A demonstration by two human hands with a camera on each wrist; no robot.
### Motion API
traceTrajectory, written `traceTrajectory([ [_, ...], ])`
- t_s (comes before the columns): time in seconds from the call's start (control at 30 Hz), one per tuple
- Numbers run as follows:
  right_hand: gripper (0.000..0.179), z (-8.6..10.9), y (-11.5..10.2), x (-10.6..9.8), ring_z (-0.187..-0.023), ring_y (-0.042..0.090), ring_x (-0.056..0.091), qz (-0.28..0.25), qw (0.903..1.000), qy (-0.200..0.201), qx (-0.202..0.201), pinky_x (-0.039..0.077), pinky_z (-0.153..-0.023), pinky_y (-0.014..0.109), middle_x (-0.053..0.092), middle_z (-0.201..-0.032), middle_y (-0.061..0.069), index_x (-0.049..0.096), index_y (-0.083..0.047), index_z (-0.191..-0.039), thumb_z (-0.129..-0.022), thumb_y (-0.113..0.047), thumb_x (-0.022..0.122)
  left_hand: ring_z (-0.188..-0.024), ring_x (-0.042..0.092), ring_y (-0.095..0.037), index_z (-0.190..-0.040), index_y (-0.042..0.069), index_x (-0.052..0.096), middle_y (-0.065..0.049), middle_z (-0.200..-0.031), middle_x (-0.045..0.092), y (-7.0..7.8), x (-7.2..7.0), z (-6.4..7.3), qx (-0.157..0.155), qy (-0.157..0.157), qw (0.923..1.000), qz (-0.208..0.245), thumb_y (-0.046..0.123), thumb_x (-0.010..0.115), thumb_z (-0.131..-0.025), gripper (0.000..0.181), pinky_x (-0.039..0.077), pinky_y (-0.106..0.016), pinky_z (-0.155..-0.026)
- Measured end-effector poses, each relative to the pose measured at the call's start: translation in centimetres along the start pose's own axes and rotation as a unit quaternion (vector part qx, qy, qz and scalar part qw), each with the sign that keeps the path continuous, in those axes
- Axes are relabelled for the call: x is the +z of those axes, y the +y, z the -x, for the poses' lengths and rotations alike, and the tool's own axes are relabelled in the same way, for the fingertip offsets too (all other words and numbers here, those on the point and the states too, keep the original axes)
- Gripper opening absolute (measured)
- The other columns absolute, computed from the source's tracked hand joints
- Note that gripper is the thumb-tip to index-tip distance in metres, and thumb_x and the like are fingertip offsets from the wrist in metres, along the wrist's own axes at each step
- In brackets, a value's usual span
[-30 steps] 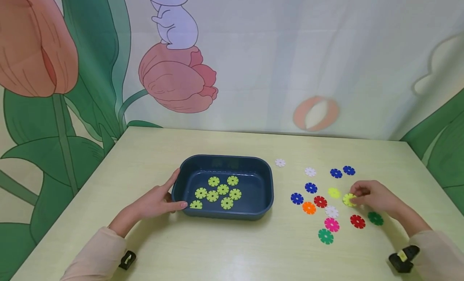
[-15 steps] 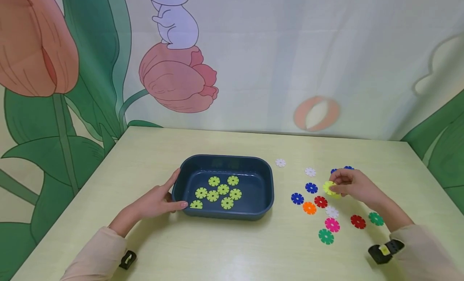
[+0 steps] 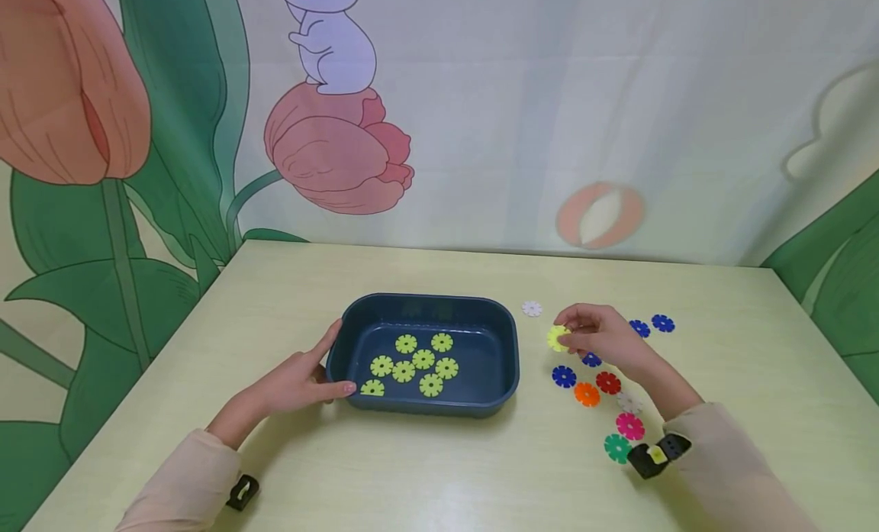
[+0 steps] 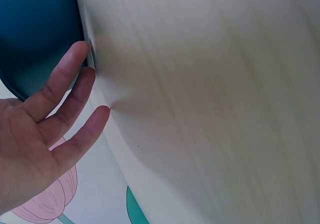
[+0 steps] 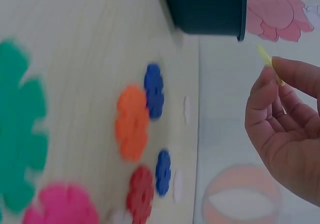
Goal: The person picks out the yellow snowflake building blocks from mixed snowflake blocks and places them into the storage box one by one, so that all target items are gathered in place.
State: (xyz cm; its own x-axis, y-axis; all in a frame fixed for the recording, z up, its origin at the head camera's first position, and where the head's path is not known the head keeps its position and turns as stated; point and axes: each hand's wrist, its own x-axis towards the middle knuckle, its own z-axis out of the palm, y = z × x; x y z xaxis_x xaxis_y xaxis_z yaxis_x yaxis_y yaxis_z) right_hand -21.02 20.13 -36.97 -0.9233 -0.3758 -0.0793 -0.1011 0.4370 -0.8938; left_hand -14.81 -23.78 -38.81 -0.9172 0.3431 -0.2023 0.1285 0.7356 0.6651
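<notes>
My right hand [image 3: 604,337] pinches a yellow snowflake disc [image 3: 558,338] between thumb and fingers, just right of the dark blue tray [image 3: 504,364]. In the right wrist view this disc [image 5: 265,56] shows edge-on, lifted above the table. My left hand [image 3: 298,379] rests at the tray's left end, its thumb at the near rim. In the left wrist view its fingers [image 4: 75,97] are extended and spread, with fingertips at the tray's outer wall. Several yellow-green snowflake discs [image 3: 423,359] lie flat inside the tray.
Loose discs lie right of the tray: white [image 3: 532,309], blue [image 3: 564,376], orange [image 3: 587,394], red [image 3: 608,382], pink [image 3: 629,426] and green [image 3: 616,448]. My right forearm crosses above that area and hides part of it. A printed curtain [image 3: 474,135] hangs behind the table.
My right hand has carried the yellow disc leftward across the loose discs, from the right side toward the tray. The left hand and tray have stayed put.
</notes>
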Motion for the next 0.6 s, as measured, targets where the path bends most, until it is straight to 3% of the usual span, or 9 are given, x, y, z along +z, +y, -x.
traceTrajectory([
  [0.27, 0.023, -2.1, -1.7, 2.9, -0.071, 0.038, 0.057, -0.042, 0.9984, -0.02, -0.032, 0.049, -0.062, 0.029, 0.055, -0.081, 0.014, 0.057, 0.006, -0.106, -0.086, -0.003, 0.06, -0.065, 0.055, -0.015, -0.146, 0.008, -0.002, -0.002, -0.075, 0.063, 0.0, 0.0, 0.0, 0.005, -0.001, 1.0, 0.002, 0.043, 0.066, -0.081, 0.101, 0.041, -0.032, -0.06],
  [0.5, 0.023, -3.9, -3.1, 5.5, -0.068, 0.027, 0.06, -0.065, 0.9964, -0.036, -0.042, 0.051, -0.064, 0.032, 0.055, -0.082, 0.012, 0.059, 0.005, -0.107, -0.084, -0.001, 0.06, -0.065, 0.055, -0.015, -0.146, 0.008, -0.003, -0.002, -0.076, 0.063, 0.0, 0.0, -0.1, 0.005, -0.002, 1.0, -0.001, 0.043, 0.066, -0.081, 0.101, 0.041, -0.032, -0.06],
  [0.6, 0.024, -4.4, -3.7, 6.5, -0.073, 0.032, 0.061, -0.078, 0.995, -0.044, -0.045, 0.051, -0.065, 0.034, 0.055, -0.082, 0.012, 0.059, 0.006, -0.108, -0.084, 0.001, 0.059, -0.064, 0.055, -0.015, -0.146, 0.008, -0.003, -0.002, -0.076, 0.063, 0.0, 0.0, 0.0, 0.006, -0.003, 1.0, -0.001, 0.043, 0.066, -0.081, 0.101, 0.041, -0.032, -0.06],
])
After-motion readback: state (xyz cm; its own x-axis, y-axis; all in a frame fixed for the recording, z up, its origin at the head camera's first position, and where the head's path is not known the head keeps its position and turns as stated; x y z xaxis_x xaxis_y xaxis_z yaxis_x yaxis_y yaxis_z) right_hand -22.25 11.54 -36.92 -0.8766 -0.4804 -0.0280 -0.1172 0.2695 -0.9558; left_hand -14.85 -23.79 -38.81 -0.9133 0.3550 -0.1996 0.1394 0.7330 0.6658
